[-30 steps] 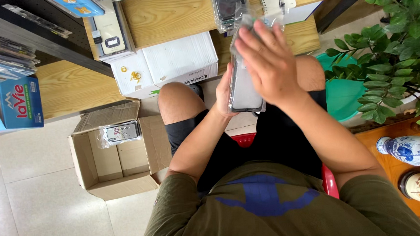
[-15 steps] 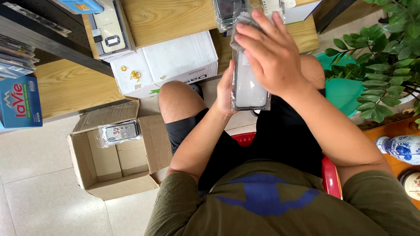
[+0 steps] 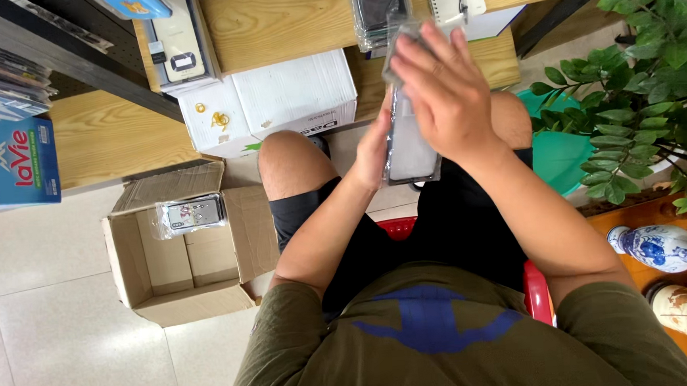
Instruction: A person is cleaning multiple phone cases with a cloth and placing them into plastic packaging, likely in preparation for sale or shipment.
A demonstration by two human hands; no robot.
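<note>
I sit on a red stool and hold a phone case in a clear plastic sleeve (image 3: pixel 410 153) above my lap. My left hand (image 3: pixel 375 145) grips its left edge from the side. My right hand (image 3: pixel 442 91) lies over its upper part, fingers spread and pinching the sleeve's top. A stack of similar bagged cases (image 3: pixel 378 6) rests on the wooden shelf just beyond my hands.
An open cardboard box (image 3: pixel 184 250) with one packaged case inside stands on the tiled floor at my left. A white box (image 3: pixel 290 93) sits under the shelf. A leafy plant (image 3: pixel 655 86) and ceramic vases (image 3: pixel 657 245) are at my right.
My right hand has slid slightly up and over the sleeve's top; the case stays between both hands and has tilted a little.
</note>
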